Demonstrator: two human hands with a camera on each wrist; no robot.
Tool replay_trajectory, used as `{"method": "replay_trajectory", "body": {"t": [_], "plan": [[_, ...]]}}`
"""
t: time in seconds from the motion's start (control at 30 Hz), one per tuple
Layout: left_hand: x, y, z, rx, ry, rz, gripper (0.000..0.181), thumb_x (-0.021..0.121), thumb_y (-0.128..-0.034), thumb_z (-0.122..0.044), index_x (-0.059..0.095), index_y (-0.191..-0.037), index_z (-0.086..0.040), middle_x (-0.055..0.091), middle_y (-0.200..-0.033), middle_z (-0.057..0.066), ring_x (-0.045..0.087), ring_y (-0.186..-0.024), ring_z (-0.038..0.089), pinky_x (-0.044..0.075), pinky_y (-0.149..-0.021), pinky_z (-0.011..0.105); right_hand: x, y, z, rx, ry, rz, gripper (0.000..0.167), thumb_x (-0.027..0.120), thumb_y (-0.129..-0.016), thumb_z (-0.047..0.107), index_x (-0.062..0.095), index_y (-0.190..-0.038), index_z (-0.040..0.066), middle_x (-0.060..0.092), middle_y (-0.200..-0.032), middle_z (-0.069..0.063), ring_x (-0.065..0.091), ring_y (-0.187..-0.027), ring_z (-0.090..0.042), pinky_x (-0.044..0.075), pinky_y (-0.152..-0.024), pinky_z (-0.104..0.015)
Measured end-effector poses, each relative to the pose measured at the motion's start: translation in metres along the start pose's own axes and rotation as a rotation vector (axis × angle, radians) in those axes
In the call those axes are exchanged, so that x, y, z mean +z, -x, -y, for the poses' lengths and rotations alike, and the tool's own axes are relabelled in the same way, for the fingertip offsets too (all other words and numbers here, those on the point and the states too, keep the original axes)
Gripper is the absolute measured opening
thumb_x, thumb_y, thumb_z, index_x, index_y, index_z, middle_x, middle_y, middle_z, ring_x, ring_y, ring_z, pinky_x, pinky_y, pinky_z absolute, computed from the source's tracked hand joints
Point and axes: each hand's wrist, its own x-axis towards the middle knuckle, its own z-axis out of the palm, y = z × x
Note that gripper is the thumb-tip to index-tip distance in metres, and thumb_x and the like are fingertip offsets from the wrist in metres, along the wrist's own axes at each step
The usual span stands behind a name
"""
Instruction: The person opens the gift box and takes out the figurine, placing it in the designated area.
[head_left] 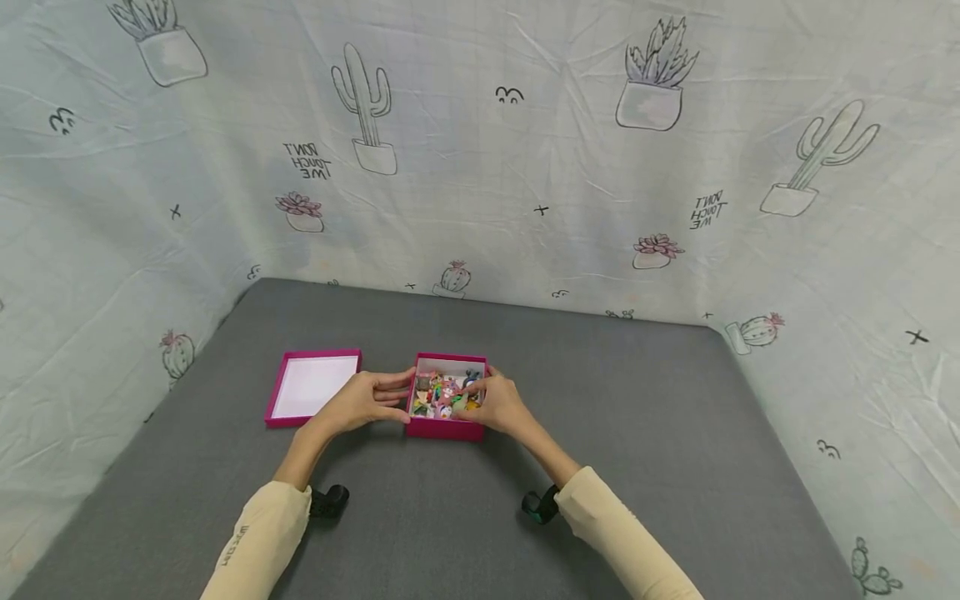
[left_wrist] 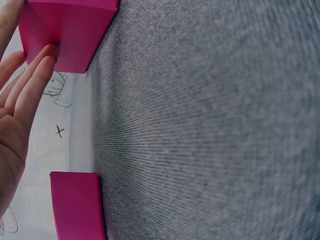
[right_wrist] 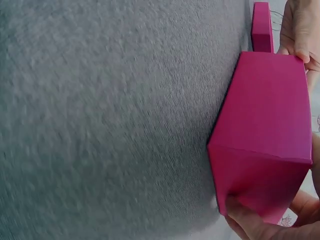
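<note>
A deep pink box (head_left: pixel 445 429) (left_wrist: pixel 72 35) (right_wrist: pixel 267 105) stands uncovered, holding several small colourful figures (head_left: pixel 444 392). My left hand (head_left: pixel 363 404) (left_wrist: pixel 20 110) touches its left wall with nearly straight fingers, the thumb at the near corner. On the opposite side, my right hand (head_left: pixel 502 404) (right_wrist: pixel 260 225) straddles the right wall: some fingers press the outside, while the thumb and a finger reach over the rim among the figures. Whether those two touch a figure, I cannot tell.
A shallow pink lid (head_left: pixel 276 392) (left_wrist: pixel 77 205) (right_wrist: pixel 261 27) with a white inside lies left of the box, partly behind my left hand. Grey cloth (head_left: pixel 435 517) covers the table. A white curtain (head_left: pixel 465 167) printed with cacti hangs around its back and sides.
</note>
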Motion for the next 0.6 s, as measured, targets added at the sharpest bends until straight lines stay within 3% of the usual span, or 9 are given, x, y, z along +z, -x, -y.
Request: {"method": "replay_trajectory", "body": {"t": [0.07,0.2,0.37,0.5,0.6], "plan": [[-0.0009,0.0008,-0.0008,-0.005,0.007,0.002,0.076,0.079,-0.0774,-0.014,0.041,-0.141,0.005,0.039,-0.144,0.023,0.051,-0.123,0.035,0.051,-0.091,0.032,0.0015,0.0001,-0.0005,-0.031,-0.006,-0.038,0.033,0.086,-0.071,0.026,0.076,-0.090,0.000,0.058,-0.123,-0.029,0.037,-0.132,-0.043,0.040,-0.101,-0.057],[-0.0017,0.0005,-0.0017,-0.005,0.012,0.009,0.077,0.079,-0.0777,-0.015,0.041,-0.142,0.004,0.038,-0.145,0.023,0.050,-0.124,0.036,0.050,-0.092,0.033,0.0033,0.0006,-0.0015,-0.096,0.011,-0.089,0.030,0.086,-0.070,0.025,0.076,-0.083,0.000,0.069,-0.098,-0.022,0.031,-0.137,-0.039,0.033,-0.106,-0.059],[-0.0030,-0.0002,-0.0019,0.009,0.006,0.016,0.077,0.079,-0.0776,-0.015,0.041,-0.142,0.003,0.038,-0.145,0.022,0.050,-0.123,0.035,0.050,-0.092,0.035,0.0026,0.0027,0.0038,-0.076,0.028,-0.137,0.037,0.088,-0.070,0.026,0.073,-0.085,-0.004,0.061,-0.120,-0.027,0.034,-0.136,-0.037,0.039,-0.103,-0.055],[-0.0043,-0.0009,-0.0016,0.012,0.006,0.018,0.078,0.079,-0.0773,-0.017,0.041,-0.142,0.003,0.038,-0.145,0.021,0.050,-0.124,0.035,0.050,-0.092,0.035,0.0024,0.0042,0.0079,-0.057,-0.010,-0.155,0.037,0.087,-0.070,0.024,0.071,-0.085,-0.007,0.068,-0.104,-0.024,0.036,-0.135,-0.036,0.041,-0.102,-0.052],[-0.0049,-0.0013,-0.0023,0.006,0.002,0.014,0.078,0.079,-0.0770,-0.018,0.041,-0.142,0.002,0.039,-0.145,0.020,0.051,-0.124,0.034,0.051,-0.091,0.033,0.0022,0.0035,0.0066,-0.064,-0.028,-0.151,0.038,0.088,-0.070,0.023,0.074,-0.088,-0.007,0.065,-0.111,-0.026,0.038,-0.134,-0.038,0.040,-0.103,-0.054]]}}
